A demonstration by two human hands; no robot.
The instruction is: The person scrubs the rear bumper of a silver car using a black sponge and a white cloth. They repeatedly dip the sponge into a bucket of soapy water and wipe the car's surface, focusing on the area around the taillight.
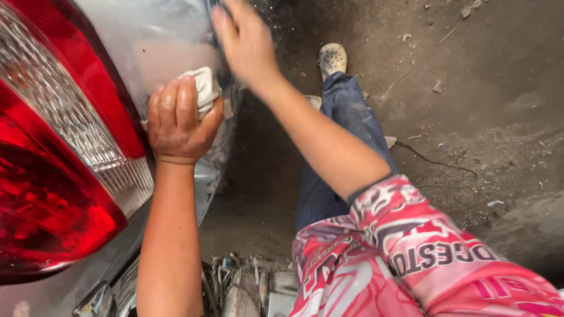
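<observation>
In the upper left of the frame the left hand (176,120) is curled tight around a crumpled white cloth (202,88), pressing it against the silver car body panel (158,35); only the top of the cloth shows above the bent fingers. Just left of that hand, filling the left edge of the frame, sits the red and clear tail light (53,176), its lens curving down toward the lower left.

The right hand (244,38) reaches to the top centre of the frame, blurred, its fingers laid loosely extended against the edge of the same panel. Whether it has hold of anything cannot be told. Its forearm runs down to a pink patterned sleeve (423,258) in the lower right.

Beyond the arm, a leg in blue jeans (341,117) stretches toward the upper middle, ending in a pale perforated clog (332,57) resting on the dusty ground (499,105). A thin dark wire (440,163) lies on the ground right of the leg.
</observation>
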